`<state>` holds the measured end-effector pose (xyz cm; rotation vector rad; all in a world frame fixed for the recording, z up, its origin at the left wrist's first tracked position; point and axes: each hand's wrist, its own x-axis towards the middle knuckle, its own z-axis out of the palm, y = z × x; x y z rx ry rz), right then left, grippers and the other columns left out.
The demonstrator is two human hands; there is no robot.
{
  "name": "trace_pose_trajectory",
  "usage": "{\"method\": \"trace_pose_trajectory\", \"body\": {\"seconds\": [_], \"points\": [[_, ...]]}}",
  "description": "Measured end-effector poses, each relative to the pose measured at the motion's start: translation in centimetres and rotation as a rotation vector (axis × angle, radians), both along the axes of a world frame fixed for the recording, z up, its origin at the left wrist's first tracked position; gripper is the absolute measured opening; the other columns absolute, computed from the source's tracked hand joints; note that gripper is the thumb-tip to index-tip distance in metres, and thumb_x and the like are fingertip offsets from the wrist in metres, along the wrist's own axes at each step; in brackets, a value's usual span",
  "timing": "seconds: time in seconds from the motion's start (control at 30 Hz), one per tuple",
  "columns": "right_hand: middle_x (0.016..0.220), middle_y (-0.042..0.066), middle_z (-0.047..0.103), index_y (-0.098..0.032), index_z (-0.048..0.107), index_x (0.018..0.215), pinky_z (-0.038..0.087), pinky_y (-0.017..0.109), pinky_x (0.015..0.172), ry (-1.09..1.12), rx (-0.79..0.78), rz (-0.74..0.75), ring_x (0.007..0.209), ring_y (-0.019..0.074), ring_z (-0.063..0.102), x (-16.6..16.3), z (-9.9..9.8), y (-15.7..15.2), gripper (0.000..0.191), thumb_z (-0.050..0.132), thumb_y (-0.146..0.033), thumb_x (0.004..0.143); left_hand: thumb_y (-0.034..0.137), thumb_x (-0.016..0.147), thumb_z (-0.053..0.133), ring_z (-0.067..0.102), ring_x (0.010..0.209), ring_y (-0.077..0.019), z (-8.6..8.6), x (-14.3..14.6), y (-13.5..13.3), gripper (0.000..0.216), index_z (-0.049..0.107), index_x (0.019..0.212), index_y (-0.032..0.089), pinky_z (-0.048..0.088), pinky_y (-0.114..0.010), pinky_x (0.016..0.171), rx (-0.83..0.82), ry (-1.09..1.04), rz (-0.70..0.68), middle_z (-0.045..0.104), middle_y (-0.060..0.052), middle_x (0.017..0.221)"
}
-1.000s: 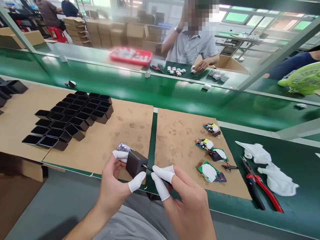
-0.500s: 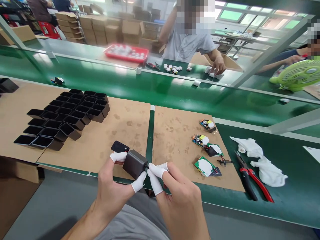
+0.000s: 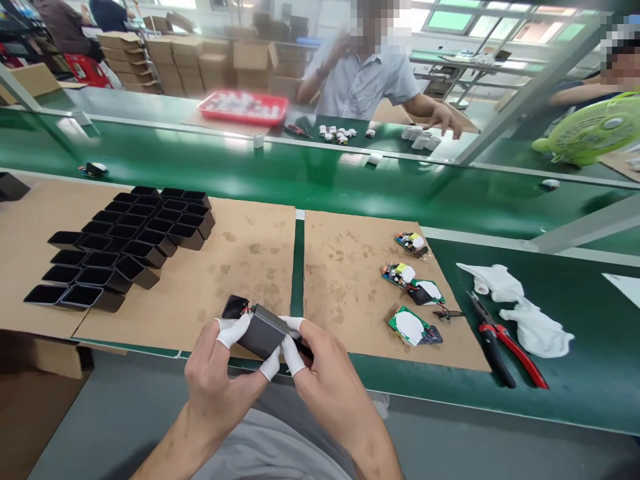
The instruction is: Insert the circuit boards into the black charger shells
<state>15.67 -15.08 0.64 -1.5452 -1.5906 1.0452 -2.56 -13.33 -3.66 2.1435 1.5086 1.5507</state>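
Observation:
A black plastic case is held between my two hands above the near edge of the bench. My left hand is closed on its left side, with white finger cots on the fingertips. At the case's right end, my right hand grips with thumb and fingers, also in white cots. A dark cord-like piece shows under the right fingers, partly hidden. Red wires run from the case's far left end to a small black panel beside it.
Rows of black open cases stand on cardboard at left. Circuit boards lie on the right cardboard. Farther right are red-and-black pliers and white cloth pieces. Across the bench sits a person; a green fan stands at right.
My right hand has shifted from pinching the dark piece at the case's end to gripping the case itself. The case has moved slightly left. The person opposite has lifted a hand off white parts.

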Motion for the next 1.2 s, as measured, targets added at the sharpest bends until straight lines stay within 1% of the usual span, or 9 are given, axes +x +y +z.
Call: {"method": "trace_pose_trajectory", "body": {"seconds": [0.23,0.37,0.53,0.63,0.77,0.9,1.0,1.13,1.2], "points": [[0.085,0.001,0.08,-0.021,0.085,0.109,0.05,0.026,0.067,0.196,0.045,-0.087,0.074,0.0182,0.066,-1.3,-2.2,-0.2,0.025,0.06,-0.021,0.107,0.035,0.08,0.099,0.081,0.087,-0.0291,-1.7,-1.6,0.3,0.038,0.075,0.107,0.024,0.064,-0.037,0.078,0.0,0.094,0.047,0.081,-0.008,0.095],[0.087,0.002,0.081,-0.02,0.085,0.113,0.054,0.027,0.072,0.377,0.009,-0.082,0.08,0.0195,0.072,-1.6,-2.9,-0.5,0.027,0.059,-0.023,0.108,0.034,0.081,0.099,0.081,0.086,-0.0281,-1.4,-1.9,0.4,0.042,0.075,0.113,0.024,0.063,-0.035,0.078,0.033,0.169,0.009,0.08,-0.007,0.095],[0.089,0.001,0.082,-0.019,0.085,0.114,0.054,0.027,0.077,0.456,-0.004,-0.098,0.086,0.02,0.075,-1.6,-3.3,-0.9,0.028,0.059,-0.021,0.106,0.026,0.083,0.097,0.079,0.084,-0.0277,-1.3,-2.4,0.1,0.047,0.075,0.125,0.024,0.063,-0.036,0.08,0.039,0.172,-0.077,0.081,-0.005,0.094],[0.086,0.0,0.081,-0.019,0.086,0.11,0.053,0.026,0.075,0.476,0.016,-0.121,0.083,0.019,0.075,-1.7,-3.1,-1.3,0.027,0.06,-0.018,0.104,0.028,0.086,0.095,0.079,0.082,-0.0263,-1.9,-3.1,-0.3,0.046,0.075,0.127,0.024,0.061,-0.034,0.076,-0.023,0.16,-0.085,0.082,-0.004,0.096],[0.082,0.0,0.08,-0.02,0.086,0.101,0.05,0.025,0.071,0.455,0.018,-0.161,0.077,0.0179,0.072,-1.9,-3.3,-1.6,0.029,0.058,-0.014,0.1,0.035,0.088,0.094,0.082,0.088,-0.0291,-2.7,-3.9,0.0,0.041,0.077,0.124,0.025,0.062,-0.035,0.073,-0.09,0.189,0.011,0.086,-0.007,0.102],[0.082,0.0,0.08,-0.021,0.086,0.102,0.05,0.025,0.071,0.467,-0.005,-0.189,0.077,0.018,0.073,-1.8,-3.9,-1.9,0.026,0.06,-0.016,0.1,0.041,0.08,0.099,0.082,0.075,-0.0261,-2.5,-3.6,0.9,0.043,0.081,0.116,0.023,0.061,-0.03,0.062,-0.049,0.256,0.049,0.086,-0.005,0.092],[0.078,-0.002,0.076,-0.021,0.085,0.102,0.045,0.024,0.065,0.472,0.002,-0.206,0.069,0.0151,0.065,-1.4,-4.2,-2.3,0.025,0.061,-0.017,0.1,0.042,0.079,0.098,0.083,0.076,-0.0254,-2.3,-3.3,1.1,0.044,0.083,0.116,0.022,0.062,-0.029,0.064,-0.039,0.236,0.015,0.088,-0.006,0.097],[0.075,-0.004,0.072,-0.02,0.084,0.095,0.038,0.025,0.063,0.429,0.018,-0.236,0.066,0.0132,0.056,-0.7,-3.9,-2.7,0.021,0.064,-0.015,0.098,0.044,0.072,0.102,0.08,0.075,-0.0269,-3.0,-3.2,1.2,0.05,0.083,0.113,0.022,0.063,-0.032,0.065,-0.128,0.214,0.043,0.086,-0.007,0.095],[0.075,-0.004,0.074,-0.021,0.084,0.096,0.04,0.025,0.063,0.383,0.021,-0.224,0.066,0.0134,0.058,-0.2,-3.6,-2.7,0.022,0.063,-0.015,0.099,0.044,0.066,0.105,0.081,0.083,-0.0302,-3.6,-2.9,1.6,0.055,0.083,0.112,0.023,0.067,-0.036,0.074,-0.187,0.149,0.043,0.086,-0.007,0.098]]}}
